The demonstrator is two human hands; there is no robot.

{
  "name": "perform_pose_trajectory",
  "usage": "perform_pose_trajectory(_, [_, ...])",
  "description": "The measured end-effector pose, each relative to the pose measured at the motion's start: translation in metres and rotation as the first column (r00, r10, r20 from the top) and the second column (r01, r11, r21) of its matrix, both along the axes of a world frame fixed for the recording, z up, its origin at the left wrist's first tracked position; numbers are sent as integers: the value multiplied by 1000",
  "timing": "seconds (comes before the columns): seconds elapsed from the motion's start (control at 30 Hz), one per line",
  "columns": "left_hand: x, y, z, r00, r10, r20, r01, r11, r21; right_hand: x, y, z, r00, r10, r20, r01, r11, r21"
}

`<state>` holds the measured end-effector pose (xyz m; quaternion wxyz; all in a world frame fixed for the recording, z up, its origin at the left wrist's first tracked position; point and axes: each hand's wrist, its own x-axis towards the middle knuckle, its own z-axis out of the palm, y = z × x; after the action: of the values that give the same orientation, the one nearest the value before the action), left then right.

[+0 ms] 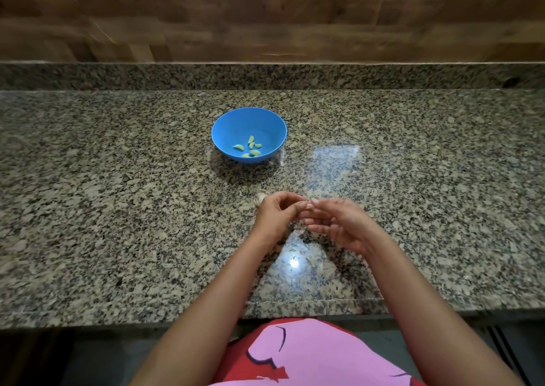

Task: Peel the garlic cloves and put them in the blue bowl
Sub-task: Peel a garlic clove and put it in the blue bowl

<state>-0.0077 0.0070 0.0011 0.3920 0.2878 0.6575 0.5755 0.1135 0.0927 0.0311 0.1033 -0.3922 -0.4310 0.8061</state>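
Hands: left hand [275, 213] and right hand [339, 223] meet fingertip to fingertip over the counter [118, 208], near its front edge, about mid-width.
Grip: both pinch a small pale clove [309, 206] held between the fingertips; mostly hidden, so how much skin is left on it cannot be told.
Clove axis: too small and covered to call; looks to run left-right between the two hands.
Bowl: blue bowl [249, 134] sits toward the back of the counter, straight ahead of the hands and slightly left, well apart from them.
Bowl contents: five or so peeled cloves [249, 148] lying loose on the near side of the bowl floor.
Spare garlic: pale lump, likely more unpeeled garlic [261, 198], on the counter just beyond the left hand, partly hidden by it.
Skins: thin papery scraps [312, 263] on the counter under and in front of the hands, close to the front edge; hard to pick out on the speckle.
Step in hand: peeling, judged from the two-handed pinch.
Key relation: bowl lies forward and a bit left, so the left hand is nearer; either hand needs a clear forward reach away from the front edge.
Next move needs: clove bare first, then carry over the near rim and drop.
Progress: partway, some cloves in, at least one in the hands, maybe more waiting.
Risk: skin going in with the clove.
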Motion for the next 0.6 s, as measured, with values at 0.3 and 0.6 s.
perform_pose_trajectory(0.3, [4,-1,7,995,-63,76,61,998,35,3,2,-5,990,-127,68,124,991,48])
perform_pose_trajectory(0.6, [3,-3,6,995,-40,95,33,996,78,1,1,3,991,-93,94,89,995,47])
